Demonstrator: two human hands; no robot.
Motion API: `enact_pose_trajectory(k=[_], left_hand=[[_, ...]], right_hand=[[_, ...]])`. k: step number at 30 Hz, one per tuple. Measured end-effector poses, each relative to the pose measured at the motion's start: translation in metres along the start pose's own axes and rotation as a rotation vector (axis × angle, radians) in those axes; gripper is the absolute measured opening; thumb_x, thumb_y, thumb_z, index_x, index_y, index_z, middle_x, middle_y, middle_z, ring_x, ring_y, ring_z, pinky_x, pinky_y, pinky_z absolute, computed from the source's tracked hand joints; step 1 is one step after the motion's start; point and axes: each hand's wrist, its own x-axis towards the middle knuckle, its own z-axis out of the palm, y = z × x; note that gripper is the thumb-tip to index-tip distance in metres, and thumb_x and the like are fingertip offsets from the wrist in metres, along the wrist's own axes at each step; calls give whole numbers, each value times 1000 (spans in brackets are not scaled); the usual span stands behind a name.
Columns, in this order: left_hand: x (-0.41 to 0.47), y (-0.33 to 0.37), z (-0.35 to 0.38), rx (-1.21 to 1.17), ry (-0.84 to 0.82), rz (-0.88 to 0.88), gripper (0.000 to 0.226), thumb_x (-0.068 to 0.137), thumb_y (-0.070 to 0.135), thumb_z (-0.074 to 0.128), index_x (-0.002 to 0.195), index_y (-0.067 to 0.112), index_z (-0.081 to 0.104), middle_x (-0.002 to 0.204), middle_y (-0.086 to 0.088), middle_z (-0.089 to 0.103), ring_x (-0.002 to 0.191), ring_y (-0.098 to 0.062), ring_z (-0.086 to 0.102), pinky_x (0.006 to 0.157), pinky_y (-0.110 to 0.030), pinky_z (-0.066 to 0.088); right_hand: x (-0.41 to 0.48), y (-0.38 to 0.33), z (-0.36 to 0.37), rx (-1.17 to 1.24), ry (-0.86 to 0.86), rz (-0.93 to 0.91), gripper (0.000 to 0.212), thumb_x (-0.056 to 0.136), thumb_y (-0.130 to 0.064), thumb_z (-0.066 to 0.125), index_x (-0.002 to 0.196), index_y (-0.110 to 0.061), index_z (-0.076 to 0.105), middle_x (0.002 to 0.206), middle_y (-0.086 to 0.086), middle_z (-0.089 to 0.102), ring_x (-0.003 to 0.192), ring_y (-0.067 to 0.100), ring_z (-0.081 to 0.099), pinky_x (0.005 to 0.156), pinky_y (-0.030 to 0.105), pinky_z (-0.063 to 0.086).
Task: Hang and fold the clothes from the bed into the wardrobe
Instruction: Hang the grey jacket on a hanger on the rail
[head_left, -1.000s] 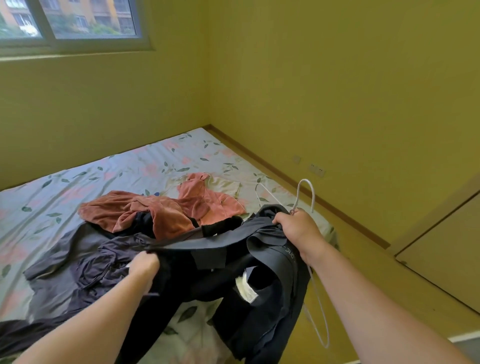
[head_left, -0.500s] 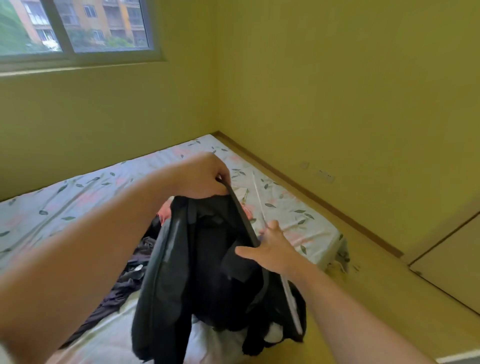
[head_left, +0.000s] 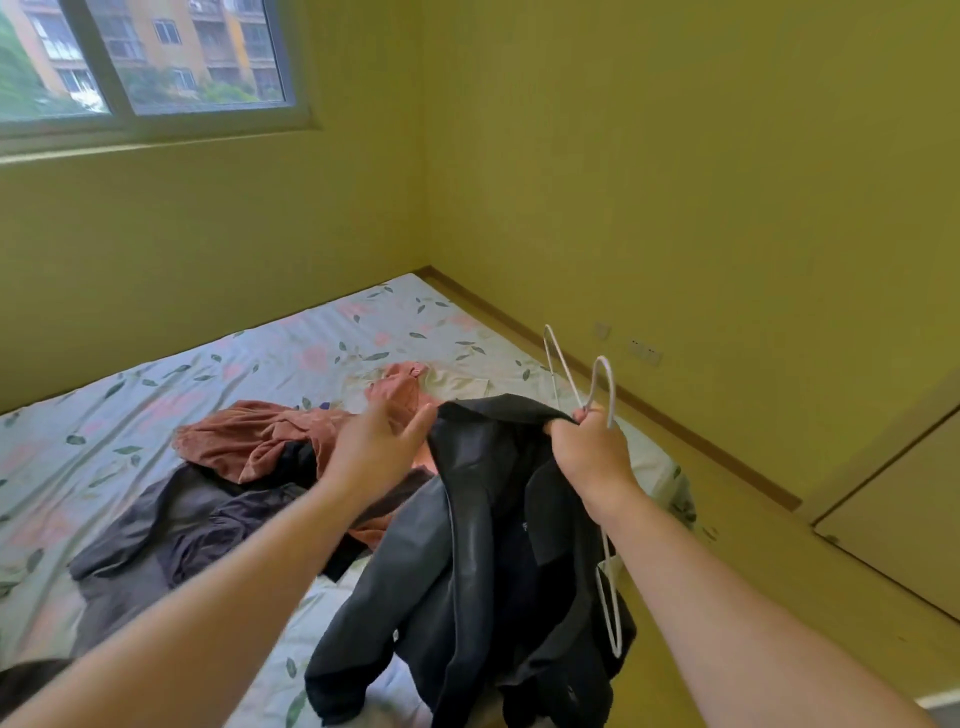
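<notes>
Black jacket (head_left: 467, 545) and white hanger (head_left: 602, 359), right hand (head_left: 592, 460) raised, fingers clamped on both, left hand (head_left: 376, 447) outstretched, fingers apart

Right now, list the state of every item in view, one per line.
Black jacket: held up by right hand, hanging crumpled.
White hanger: gripped in the same hand.
Left hand: open, beside jacket.
Rust garment: crumpled on bed.
Grey garment: crumpled on bed.
Window: shut.

text check: nothing legible in view right now | dark garment (head_left: 467, 545): one tiny pale mark on the cloth near its middle, far too small to make out | wall plates (head_left: 644, 352): too blurred to read
</notes>
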Motion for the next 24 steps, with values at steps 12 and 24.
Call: enact_pose_trajectory(k=[12,24], left_hand=[[-12,50,45,-676,-105,-81,14,102,35,58,102,28,70,101,4,72,100,-20,67,96,-41,54],[80,52,41,760,-338,199,20,72,34,55,87,21,58,96,-13,62,84,-36,61,77,-48,57]], right_hand=[[-8,9,-45,-12,31,33,14,94,-21,58,103,-19,48,89,-6,53,72,7,49,61,25,43],[-24,39,-40,-221,-207,132,79,86,-40,73,148,-10,33,141,4,46,132,27,48,94,30,39]])
